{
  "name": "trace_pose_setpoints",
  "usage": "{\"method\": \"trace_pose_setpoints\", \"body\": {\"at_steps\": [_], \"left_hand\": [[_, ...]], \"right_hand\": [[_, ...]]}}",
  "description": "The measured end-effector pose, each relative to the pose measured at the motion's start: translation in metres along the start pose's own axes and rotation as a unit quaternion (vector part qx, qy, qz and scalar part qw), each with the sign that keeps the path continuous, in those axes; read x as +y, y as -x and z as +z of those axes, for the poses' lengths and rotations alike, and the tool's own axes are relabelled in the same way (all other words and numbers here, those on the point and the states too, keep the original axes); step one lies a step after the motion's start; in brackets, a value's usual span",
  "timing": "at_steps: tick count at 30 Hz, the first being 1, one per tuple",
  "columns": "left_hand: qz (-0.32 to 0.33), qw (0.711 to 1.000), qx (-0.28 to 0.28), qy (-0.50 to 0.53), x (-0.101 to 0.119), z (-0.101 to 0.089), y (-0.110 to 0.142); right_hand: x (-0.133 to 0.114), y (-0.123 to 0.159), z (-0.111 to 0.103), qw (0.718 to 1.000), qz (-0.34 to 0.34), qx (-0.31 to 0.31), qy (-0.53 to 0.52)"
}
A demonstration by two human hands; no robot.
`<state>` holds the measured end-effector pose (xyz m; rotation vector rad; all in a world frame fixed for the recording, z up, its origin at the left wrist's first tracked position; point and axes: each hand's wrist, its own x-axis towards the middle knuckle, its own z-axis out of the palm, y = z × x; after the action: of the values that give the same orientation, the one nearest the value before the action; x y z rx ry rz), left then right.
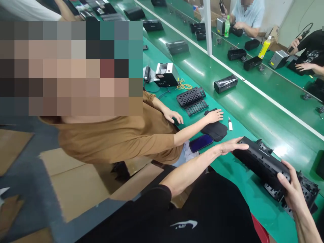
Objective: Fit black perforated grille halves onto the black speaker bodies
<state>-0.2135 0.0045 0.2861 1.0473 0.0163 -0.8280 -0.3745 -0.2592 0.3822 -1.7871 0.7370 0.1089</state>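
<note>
A long black speaker casing (263,158) with slots along its side and a small pale marking lies level between my two hands, at the right of the view. My left hand (231,146) closes on its far left end, thumb on top, with the fingers underneath hidden. Around the near right end wraps my right hand (291,185), thumb on the upper face. Below and beside the casing are more black slotted shells (307,189) on the green table (227,172). Whether the casing rests on them or hangs just above, I cannot tell.
Beside me sits a co-worker in a brown top (131,141), one hand on black sheets (215,126). A phone (201,143), a small white bottle (230,124) and open slotted shells (192,99) lie there. A finished-looking speaker (225,83) sits on the green conveyor belt (265,111).
</note>
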Motion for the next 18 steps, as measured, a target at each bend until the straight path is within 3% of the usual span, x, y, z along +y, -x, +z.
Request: {"method": "trace_pose_setpoints", "body": {"at_steps": [5, 10, 12, 18], "left_hand": [[-0.055, 0.994, 0.018, -0.092, -0.007, -0.002, -0.012], [-0.105, 0.994, -0.036, -0.019, -0.014, -0.009, -0.009], [-0.104, 0.993, -0.052, 0.013, -0.014, -0.011, -0.003], [-0.063, 0.998, -0.018, -0.005, -0.016, 0.0, 0.01]], "right_hand": [[0.011, -0.009, 0.011, 0.995, 0.07, -0.012, -0.071], [0.017, -0.012, 0.01, 0.988, 0.129, -0.021, -0.079], [0.018, -0.008, 0.007, 0.986, 0.138, -0.024, -0.085], [0.021, 0.0, 0.004, 0.99, 0.122, 0.009, -0.077]]}}
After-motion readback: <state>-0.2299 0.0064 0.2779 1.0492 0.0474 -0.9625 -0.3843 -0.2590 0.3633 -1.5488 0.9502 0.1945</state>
